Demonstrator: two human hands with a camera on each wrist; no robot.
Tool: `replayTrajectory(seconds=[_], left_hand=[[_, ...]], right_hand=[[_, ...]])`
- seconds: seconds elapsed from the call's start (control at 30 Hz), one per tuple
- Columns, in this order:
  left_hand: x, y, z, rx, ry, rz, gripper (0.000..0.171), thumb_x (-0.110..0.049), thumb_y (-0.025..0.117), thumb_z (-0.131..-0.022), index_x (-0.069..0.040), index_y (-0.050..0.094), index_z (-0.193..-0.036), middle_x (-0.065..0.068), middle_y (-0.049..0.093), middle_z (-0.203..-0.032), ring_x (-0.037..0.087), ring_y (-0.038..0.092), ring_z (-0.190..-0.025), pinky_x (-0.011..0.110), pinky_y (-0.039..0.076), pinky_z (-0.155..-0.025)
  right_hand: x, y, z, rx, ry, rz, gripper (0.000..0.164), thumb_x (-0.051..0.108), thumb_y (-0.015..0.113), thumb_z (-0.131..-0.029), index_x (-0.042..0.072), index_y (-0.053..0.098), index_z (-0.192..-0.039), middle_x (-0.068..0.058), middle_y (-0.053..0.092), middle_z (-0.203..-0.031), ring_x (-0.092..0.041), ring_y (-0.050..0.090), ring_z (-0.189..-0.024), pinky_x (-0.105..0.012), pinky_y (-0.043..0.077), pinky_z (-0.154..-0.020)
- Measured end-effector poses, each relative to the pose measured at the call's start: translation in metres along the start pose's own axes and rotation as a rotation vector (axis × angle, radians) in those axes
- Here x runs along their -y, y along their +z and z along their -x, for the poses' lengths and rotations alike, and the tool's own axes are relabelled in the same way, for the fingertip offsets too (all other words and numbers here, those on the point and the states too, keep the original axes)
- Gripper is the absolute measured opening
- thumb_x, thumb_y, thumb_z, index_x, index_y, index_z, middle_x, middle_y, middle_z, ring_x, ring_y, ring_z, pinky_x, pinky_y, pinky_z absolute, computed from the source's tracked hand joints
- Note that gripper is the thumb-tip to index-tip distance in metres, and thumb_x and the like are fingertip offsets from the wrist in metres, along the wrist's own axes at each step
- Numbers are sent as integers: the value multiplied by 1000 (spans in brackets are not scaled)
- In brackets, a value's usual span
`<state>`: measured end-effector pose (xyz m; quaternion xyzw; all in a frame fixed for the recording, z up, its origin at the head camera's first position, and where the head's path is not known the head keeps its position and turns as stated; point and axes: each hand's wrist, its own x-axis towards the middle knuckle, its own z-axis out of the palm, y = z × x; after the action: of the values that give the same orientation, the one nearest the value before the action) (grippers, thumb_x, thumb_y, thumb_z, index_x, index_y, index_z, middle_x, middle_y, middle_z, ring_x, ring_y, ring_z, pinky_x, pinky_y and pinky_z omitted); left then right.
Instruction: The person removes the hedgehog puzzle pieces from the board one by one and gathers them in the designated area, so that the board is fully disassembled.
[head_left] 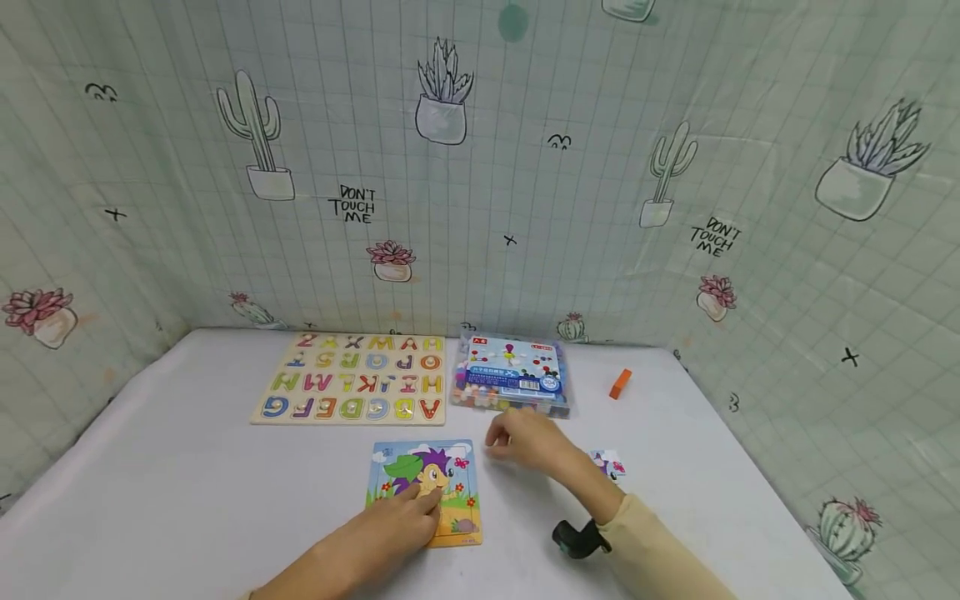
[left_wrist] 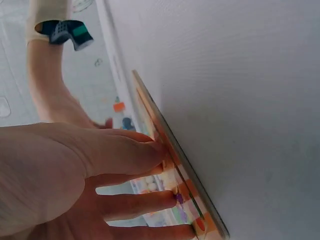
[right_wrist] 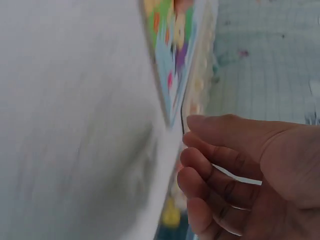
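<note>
A wooden hedgehog picture puzzle (head_left: 461, 483) lies flat on the white table in the head view. My left hand (head_left: 401, 521) rests on its lower left part, fingers extended; in the left wrist view the fingertips (left_wrist: 167, 199) touch the board's surface. Just off the puzzle's upper right corner hovers my right hand (head_left: 528, 440), with nothing visible in its grasp. The right wrist view shows its fingers (right_wrist: 197, 162) loosely bent and the thumb near the index finger. Partly covered by the right forearm, a loose puzzle piece (head_left: 613, 463) lies on the table.
Behind the puzzle is a wooden alphabet board (head_left: 348, 421) with colourful letters. A clear plastic box (head_left: 510, 375) of coloured balls stands beside it. Farther right lies an orange block (head_left: 620, 383). A patterned curtain (head_left: 510, 208) encloses the table's back and sides.
</note>
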<state>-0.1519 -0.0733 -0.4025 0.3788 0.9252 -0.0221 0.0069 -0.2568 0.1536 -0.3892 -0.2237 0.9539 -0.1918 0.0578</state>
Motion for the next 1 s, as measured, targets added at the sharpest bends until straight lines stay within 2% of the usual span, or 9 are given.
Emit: replayTrajectory(seconds=[0.1, 0.2, 0.4, 0.67, 0.87, 1.0], left_hand=[[-2, 3, 0, 25, 9, 46, 32, -7, 63, -92, -11, 66, -124, 9, 61, -136, 36, 61, -121, 44, 58, -86], [-1, 3, -1, 46, 17, 90, 35, -8, 60, -94, -14, 64, -129, 10, 59, -139, 37, 58, -125, 45, 57, -91], [2, 0, -2, 78, -5, 110, 39, -7, 61, -94, -18, 64, -131, 8, 57, -142, 35, 56, -129, 43, 53, -98], [4, -1, -1, 72, 8, 78, 40, -7, 63, -92, -17, 64, -130, 9, 58, -141, 34, 57, -127, 42, 55, -96], [4, -1, 1, 86, 7, 108, 38, -8, 61, -94, -17, 64, -131, 9, 56, -143, 36, 55, -129, 44, 54, -96], [3, -1, 1, 66, 16, 85, 36, -7, 61, -93, -16, 65, -128, 10, 58, -141, 36, 57, -127, 44, 55, -94]], right_hand=[[16, 16, -10, 38, -76, -41, 8, 19, 75, -86, 11, 74, -88, 5, 66, -74, -6, 52, -66, -19, 45, -61], [24, 26, -17, 66, -101, -69, 9, 20, 77, -85, 12, 73, -87, 7, 64, -71, -3, 51, -63, -17, 43, -59], [30, 33, -28, 80, -85, -131, 6, 16, 76, -85, 12, 71, -86, 7, 63, -71, -3, 52, -62, -17, 44, -60], [32, 33, -36, 140, -52, -198, 7, 15, 76, -85, 10, 71, -84, 3, 66, -71, -4, 55, -63, -17, 44, -58], [31, 33, -37, 149, -33, -250, 7, 14, 76, -84, 10, 72, -82, 3, 68, -69, -5, 56, -61, -17, 45, -56], [31, 33, -40, 147, -16, -280, 7, 14, 78, -82, 10, 73, -80, 3, 67, -66, -6, 56, -58, -17, 45, -55]])
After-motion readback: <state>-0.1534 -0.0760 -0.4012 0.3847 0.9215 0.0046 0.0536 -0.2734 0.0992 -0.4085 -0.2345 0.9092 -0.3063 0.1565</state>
